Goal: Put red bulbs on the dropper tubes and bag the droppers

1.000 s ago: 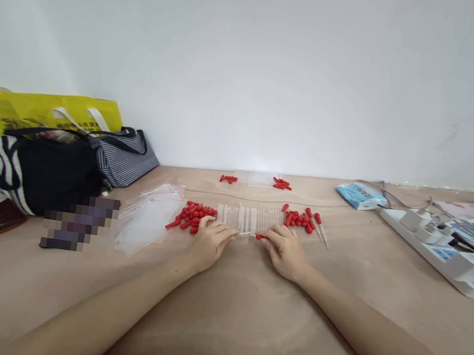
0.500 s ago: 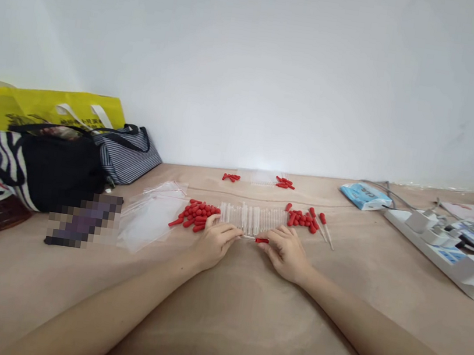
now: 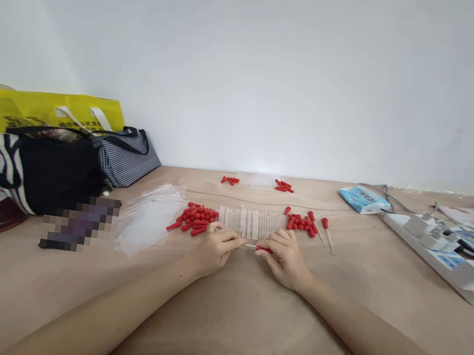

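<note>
Head view: we take the row of clear tubes (image 3: 252,223) on the table (image 3: 243,319) as landmark. Just in front of it, our left hand (image 3: 215,248) pinches one clear tube (image 3: 250,246), and our right hand (image 3: 285,257) pinches a red cap (image 3: 265,250) at the tube's right end. The tube's long axis runs left-right between both hands, about equally near each. Left of the row lies a red cap pile (image 3: 195,218); right of it, more caps (image 3: 301,222) and finished droppers (image 3: 327,231).
</note>
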Motion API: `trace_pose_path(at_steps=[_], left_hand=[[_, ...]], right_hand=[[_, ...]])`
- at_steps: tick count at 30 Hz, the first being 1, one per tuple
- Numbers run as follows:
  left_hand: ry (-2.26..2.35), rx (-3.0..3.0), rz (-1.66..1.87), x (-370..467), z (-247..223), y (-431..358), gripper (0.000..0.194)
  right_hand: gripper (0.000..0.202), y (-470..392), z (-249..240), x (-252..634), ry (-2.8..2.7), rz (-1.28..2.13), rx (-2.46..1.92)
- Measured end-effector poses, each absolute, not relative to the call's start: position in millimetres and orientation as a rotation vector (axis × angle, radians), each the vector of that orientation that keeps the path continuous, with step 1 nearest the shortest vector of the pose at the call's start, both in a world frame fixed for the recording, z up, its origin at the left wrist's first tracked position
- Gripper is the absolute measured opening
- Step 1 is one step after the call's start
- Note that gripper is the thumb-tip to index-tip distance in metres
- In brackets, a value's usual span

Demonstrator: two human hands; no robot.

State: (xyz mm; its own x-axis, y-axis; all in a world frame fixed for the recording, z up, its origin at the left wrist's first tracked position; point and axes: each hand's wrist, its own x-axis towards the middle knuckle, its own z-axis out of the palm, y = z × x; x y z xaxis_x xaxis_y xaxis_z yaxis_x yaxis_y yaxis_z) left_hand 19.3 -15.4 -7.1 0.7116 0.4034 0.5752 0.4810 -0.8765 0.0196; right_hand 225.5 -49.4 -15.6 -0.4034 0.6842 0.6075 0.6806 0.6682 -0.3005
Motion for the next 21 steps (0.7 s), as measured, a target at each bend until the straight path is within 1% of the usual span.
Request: trace_pose_path(at_steps=[8, 21], left_hand=[[-0.614, -2.695, -0.811, 22.2, -7.3, -18.3, 0.028], [-0.512, -2.695, -0.831, 27.4, -8.4, -20.3, 0.023]], right_hand=[[0.018, -47.9, -19.5, 225.6, -2.191, -0.158, -0.958], [0.018, -46.7, -15.1, 223.7, -2.324, -0.135, -0.935]])
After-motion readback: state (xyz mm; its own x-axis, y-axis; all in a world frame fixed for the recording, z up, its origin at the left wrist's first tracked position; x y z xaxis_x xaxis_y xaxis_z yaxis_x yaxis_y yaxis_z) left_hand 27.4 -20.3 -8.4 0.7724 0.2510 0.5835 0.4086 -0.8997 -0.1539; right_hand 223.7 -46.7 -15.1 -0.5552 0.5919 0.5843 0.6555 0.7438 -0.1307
